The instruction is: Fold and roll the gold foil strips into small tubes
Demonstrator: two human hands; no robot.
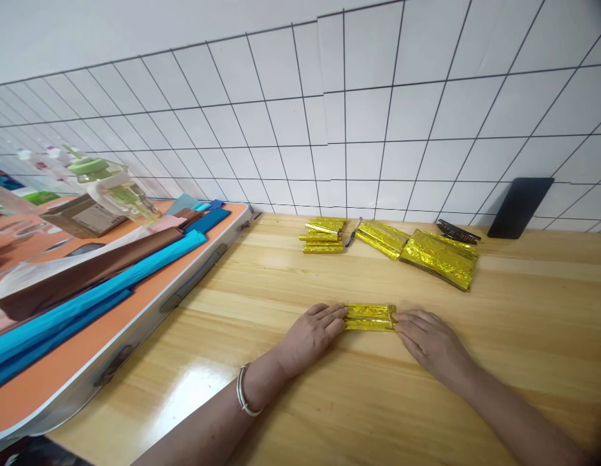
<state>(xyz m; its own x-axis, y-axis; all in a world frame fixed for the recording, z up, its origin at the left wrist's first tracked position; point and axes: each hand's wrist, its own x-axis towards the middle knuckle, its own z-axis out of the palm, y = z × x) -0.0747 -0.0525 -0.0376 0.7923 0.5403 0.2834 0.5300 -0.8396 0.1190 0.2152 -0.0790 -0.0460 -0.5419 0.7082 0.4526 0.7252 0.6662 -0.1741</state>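
Gold foil strip (pixel 369 310) lies flat just right of and below the frame's centre, its long axis running left to right, nearly level with the frame's bottom edge. At far left, an orange table (pixel 62 366) bears long blue and brown sheets (pixel 106 285), a box and a green-lidded bottle (pixel 118 194); its pale rim slants along the left side of the wooden tabletop (pixel 222 317). Next, the left hand (pixel 312 336) reaches in, fingers together and resting over the strip's left end. Beyond it, at centre, lie small gold rolls (pixel 323 244) — wood stretches between them and the strip. Further right come gold sheets (pixel 438 259), near the wall. Below these, the right hand (pixel 431 346) touches the strip's right end, fingers bent — whether either hand grasps, I cannot tell. At right, a dark slab (pixel 520 208) leans on the tiled wall (pixel 368 113).
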